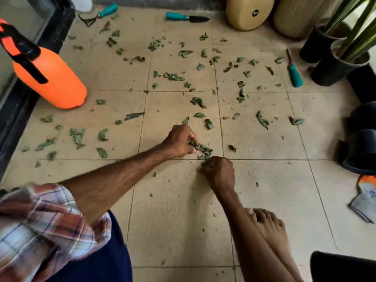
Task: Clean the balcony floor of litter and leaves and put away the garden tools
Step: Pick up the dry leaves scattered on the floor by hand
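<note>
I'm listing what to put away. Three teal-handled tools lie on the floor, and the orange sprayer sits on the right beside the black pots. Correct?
No: the head view shows the orange sprayer on the left, by the dark door frame, across from the black pots. Three teal-handled tools do lie on the floor.

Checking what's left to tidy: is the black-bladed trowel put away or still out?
Still out: the trowel lies flat at the far end of the floor, left of the beige can.

A home balcony: tiled floor (179, 210), potted plants (343, 58), garden tools (187, 17).
</note>
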